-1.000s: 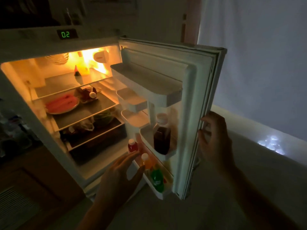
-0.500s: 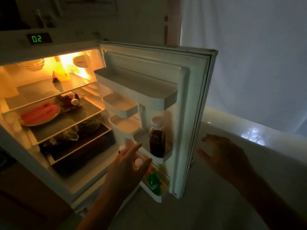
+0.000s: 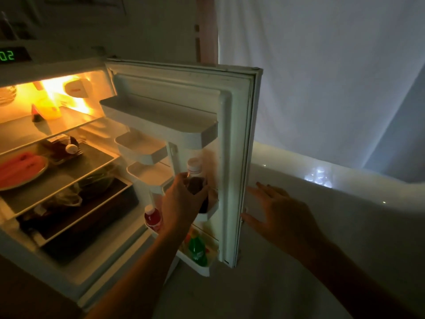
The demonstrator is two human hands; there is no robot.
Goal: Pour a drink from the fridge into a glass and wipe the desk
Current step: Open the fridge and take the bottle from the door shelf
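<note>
The small fridge stands open, its door [image 3: 239,139] swung to the right. In a middle door shelf stands a bottle of dark drink [image 3: 195,180] with a white cap. My left hand [image 3: 181,206] is wrapped around the bottle's body, fingers and thumb curled on it. Below, a red drink bottle [image 3: 152,217] and a green bottle [image 3: 197,250] sit in the lower door shelf. My right hand [image 3: 282,215] hovers with spread fingers just right of the door's outer edge, holding nothing. No glass or cloth is in view.
Inside the lit fridge, a plate of watermelon slices [image 3: 20,169], a lying bottle [image 3: 62,146] and bagged food [image 3: 69,196] sit on glass shelves. A white curtain [image 3: 333,77] hangs to the right over a pale ledge [image 3: 345,194]. The room is dim.
My left hand rose from the lower door shelf and closed around the dark bottle. My right hand let go of the door edge and now hovers beside it.
</note>
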